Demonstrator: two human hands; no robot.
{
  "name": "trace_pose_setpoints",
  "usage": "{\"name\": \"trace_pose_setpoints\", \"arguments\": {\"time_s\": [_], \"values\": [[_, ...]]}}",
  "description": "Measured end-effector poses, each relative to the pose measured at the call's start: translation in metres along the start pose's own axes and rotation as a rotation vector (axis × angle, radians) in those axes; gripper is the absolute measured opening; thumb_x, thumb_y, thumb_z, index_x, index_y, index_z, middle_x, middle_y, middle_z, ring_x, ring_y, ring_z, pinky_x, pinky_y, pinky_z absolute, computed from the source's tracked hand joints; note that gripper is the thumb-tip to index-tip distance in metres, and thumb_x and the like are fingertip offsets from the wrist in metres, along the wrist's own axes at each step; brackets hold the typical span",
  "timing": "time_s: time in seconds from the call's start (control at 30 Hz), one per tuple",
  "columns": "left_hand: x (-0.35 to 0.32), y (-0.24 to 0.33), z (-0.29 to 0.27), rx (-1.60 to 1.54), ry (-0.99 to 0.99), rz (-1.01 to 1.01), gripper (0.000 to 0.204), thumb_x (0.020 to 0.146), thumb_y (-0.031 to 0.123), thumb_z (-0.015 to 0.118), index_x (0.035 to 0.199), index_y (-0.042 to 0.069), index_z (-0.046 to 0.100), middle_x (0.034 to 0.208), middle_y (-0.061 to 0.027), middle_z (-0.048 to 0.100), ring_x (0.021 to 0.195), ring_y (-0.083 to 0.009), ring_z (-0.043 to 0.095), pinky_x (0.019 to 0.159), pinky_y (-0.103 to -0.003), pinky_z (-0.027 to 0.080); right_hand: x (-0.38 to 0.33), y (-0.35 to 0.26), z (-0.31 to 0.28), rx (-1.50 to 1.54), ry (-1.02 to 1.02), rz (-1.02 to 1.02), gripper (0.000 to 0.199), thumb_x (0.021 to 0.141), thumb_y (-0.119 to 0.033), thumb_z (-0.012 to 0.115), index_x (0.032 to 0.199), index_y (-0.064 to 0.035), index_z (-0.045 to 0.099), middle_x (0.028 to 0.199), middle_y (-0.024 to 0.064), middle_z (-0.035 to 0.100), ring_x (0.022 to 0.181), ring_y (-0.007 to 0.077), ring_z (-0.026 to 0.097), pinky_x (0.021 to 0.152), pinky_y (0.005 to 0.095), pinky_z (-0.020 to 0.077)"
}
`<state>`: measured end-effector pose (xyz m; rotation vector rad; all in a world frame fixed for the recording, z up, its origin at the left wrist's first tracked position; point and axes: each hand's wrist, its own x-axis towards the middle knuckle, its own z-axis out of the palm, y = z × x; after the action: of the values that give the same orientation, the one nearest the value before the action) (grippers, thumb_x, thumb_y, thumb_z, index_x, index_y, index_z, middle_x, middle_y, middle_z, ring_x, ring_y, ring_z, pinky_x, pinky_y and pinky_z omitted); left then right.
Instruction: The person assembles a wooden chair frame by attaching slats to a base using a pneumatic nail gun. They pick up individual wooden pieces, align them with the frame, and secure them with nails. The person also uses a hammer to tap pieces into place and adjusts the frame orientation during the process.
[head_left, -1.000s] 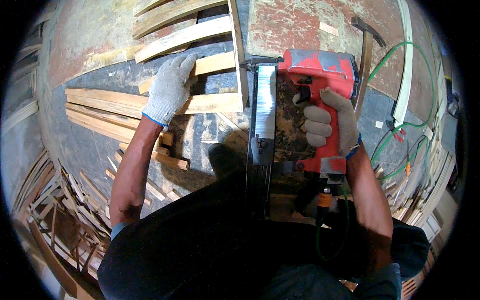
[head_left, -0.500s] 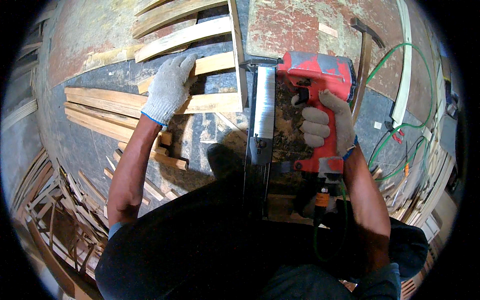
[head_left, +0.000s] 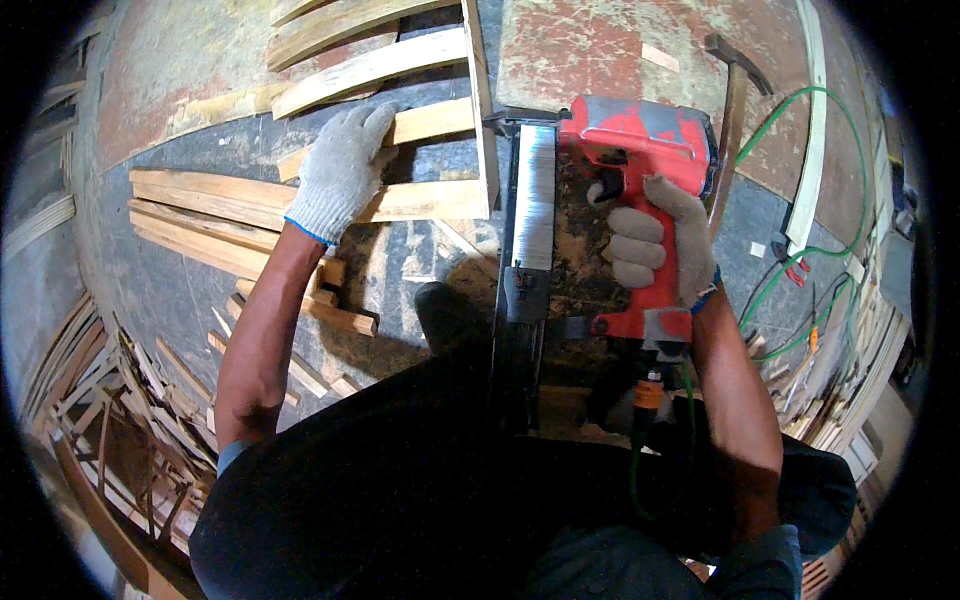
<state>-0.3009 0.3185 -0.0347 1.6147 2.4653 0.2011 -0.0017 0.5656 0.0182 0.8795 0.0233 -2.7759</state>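
My right hand [head_left: 655,240], in a light work glove, wraps round the handle of a red and grey nail gun [head_left: 640,135]. The gun's long magazine [head_left: 533,200], filled with a strip of silvery fasteners, points down toward my legs. Its nose touches or nearly touches the upright wooden strip [head_left: 481,110] at the ends of several slats; I cannot tell which. In a matching glove, my left hand [head_left: 345,170] grips a wooden slat [head_left: 435,121], covering its middle. Just nearer to me, another slat [head_left: 430,201] runs from beneath that hand to the same strip.
A stack of wooden strips [head_left: 205,190] lies left of my left hand, with short offcuts [head_left: 340,318] below it. A hammer [head_left: 738,75], a green air hose [head_left: 768,275] and red-handled pliers [head_left: 795,272] lie to the right. Scrap wood [head_left: 150,420] heaps up at lower left.
The nail gun in my right hand has shifted very slightly up and to the right. The slats and strip have edged slightly the same way, while my left hand keeps its hold.
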Motion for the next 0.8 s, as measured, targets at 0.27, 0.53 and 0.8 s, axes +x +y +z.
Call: {"name": "trace_pose_setpoints", "arguments": {"time_s": [0.27,0.53,0.8], "values": [[0.000,-0.001,0.000,-0.036,0.028,0.008,0.049,0.085,0.009,0.067,0.132,0.004,0.055,0.117,-0.0185,0.062,0.109,-0.0398,0.058,0.094,-0.047,0.049,0.000,-0.002,0.003,-0.013,-0.025,0.009,0.037,0.101,-0.046,0.051,0.121,-0.0157,0.057,0.059,-0.0092,0.030,0.047,0.0082,0.033,0.046,0.0288,0.0281],[0.008,0.008,-0.017,-0.011,-0.108,-0.053,0.048,0.086,0.010,0.063,0.132,0.002,0.056,0.118,-0.0219,0.062,0.107,-0.0424,0.059,0.094,-0.047,0.049,-0.004,-0.015,0.017,-0.095,0.112,-0.084,0.041,0.100,-0.042,0.051,0.123,-0.0080,0.054,0.061,-0.0081,0.032,0.048,0.0078,0.033,0.046,0.0287,0.0264],[0.027,0.030,-0.044,-0.256,0.217,-0.174,0.046,0.091,0.030,0.067,0.129,0.005,0.061,0.121,-0.0214,0.063,0.112,-0.0406,0.060,0.098,-0.046,0.048,-0.044,-0.139,0.104,-0.750,0.557,-0.220,0.041,0.093,-0.042,0.063,0.066,-0.0129,0.054,0.051,0.0005,0.051,0.041,0.0139,0.051,0.040,0.0289,0.0461]]}}
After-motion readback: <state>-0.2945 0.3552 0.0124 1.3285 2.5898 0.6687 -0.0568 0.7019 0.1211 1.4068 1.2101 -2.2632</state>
